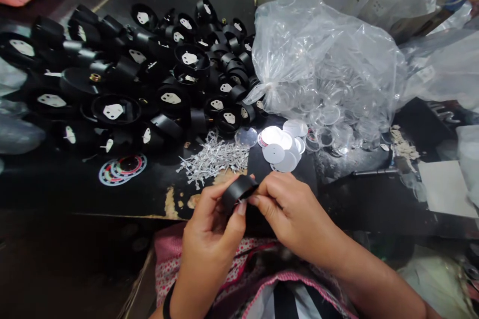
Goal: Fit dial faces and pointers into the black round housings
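Observation:
My left hand and my right hand both grip one black round casing, held just above the table's front edge. Each hand has its fingers closed on the casing's rim. Just beyond the hands lies a heap of small silvery metal pieces. To the right of that heap sits a small stack of white round discs, with a clear round lens next to it.
A big pile of black casings with white inserts covers the table's left and middle. A clear plastic bag of transparent rings stands at the right. Printed dial stickers lie at the front left. A white sheet lies at the far right.

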Action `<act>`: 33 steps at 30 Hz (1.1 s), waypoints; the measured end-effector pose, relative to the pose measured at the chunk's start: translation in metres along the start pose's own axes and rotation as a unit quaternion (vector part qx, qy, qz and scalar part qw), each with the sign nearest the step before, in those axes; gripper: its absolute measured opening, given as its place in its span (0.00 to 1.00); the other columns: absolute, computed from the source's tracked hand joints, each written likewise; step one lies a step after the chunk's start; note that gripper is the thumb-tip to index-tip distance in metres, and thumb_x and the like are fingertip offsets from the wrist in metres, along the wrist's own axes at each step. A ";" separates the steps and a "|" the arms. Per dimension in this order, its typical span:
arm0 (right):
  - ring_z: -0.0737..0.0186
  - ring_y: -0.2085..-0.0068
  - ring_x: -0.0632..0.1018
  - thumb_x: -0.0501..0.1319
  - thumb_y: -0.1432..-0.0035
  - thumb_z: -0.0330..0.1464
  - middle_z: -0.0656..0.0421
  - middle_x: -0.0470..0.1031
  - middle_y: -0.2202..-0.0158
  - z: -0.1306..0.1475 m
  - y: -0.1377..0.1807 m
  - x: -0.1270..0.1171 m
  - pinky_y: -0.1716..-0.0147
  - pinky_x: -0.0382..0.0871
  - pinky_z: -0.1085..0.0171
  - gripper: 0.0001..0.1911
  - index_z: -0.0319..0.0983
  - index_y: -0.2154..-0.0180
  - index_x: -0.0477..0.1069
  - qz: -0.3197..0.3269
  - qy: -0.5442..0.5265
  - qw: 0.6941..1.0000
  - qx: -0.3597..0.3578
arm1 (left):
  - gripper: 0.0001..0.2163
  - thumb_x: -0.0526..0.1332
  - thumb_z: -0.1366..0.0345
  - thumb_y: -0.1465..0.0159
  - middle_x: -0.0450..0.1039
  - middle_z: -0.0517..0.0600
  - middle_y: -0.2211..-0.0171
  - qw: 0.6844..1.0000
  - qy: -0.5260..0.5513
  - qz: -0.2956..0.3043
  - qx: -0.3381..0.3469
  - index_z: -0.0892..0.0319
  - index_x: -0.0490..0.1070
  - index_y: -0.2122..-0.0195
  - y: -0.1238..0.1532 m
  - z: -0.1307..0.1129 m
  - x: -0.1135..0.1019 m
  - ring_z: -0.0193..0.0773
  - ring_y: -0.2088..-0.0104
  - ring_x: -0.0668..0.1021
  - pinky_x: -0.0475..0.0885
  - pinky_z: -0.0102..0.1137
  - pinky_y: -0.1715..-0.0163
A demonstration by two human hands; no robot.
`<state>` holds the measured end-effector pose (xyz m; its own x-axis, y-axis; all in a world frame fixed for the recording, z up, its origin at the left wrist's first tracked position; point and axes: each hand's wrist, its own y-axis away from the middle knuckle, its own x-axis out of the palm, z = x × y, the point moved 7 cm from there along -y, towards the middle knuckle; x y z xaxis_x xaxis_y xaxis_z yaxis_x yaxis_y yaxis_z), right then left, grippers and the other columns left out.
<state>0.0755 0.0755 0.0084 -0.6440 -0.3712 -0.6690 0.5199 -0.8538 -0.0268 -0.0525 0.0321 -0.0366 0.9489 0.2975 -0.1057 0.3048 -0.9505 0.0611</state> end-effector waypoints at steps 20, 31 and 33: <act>0.65 0.65 0.71 0.57 0.32 0.29 0.60 0.71 0.70 -0.001 0.009 -0.012 0.64 0.65 0.65 0.09 0.38 0.67 0.70 -0.040 -0.088 0.994 -0.047 | 0.12 0.65 0.66 0.37 0.78 0.43 0.52 0.997 -0.065 -0.026 0.031 0.51 0.73 0.52 0.013 -0.016 0.001 0.31 0.53 0.81 0.73 0.19 0.53; 0.65 0.66 0.71 0.58 0.32 0.29 0.61 0.70 0.70 0.004 0.011 -0.012 0.63 0.64 0.64 0.07 0.37 0.66 0.70 -0.048 -0.089 0.993 -0.061 | 0.13 0.65 0.68 0.37 0.79 0.41 0.52 0.998 -0.045 -0.013 0.049 0.49 0.73 0.52 0.015 -0.018 0.001 0.30 0.53 0.81 0.73 0.18 0.52; 0.65 0.66 0.70 0.57 0.32 0.29 0.60 0.70 0.70 0.005 0.012 -0.013 0.64 0.63 0.64 0.08 0.37 0.66 0.70 -0.063 -0.063 0.994 -0.062 | 0.13 0.65 0.68 0.37 0.79 0.42 0.51 0.998 -0.042 -0.012 0.041 0.49 0.73 0.52 0.016 -0.017 0.000 0.31 0.53 0.81 0.74 0.19 0.53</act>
<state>0.0876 0.0680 0.0200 -0.7700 -0.3137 -0.5557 0.4910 -0.8474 -0.2020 -0.0466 0.0188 -0.0192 0.9301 0.3150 -0.1888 0.3164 -0.9483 -0.0231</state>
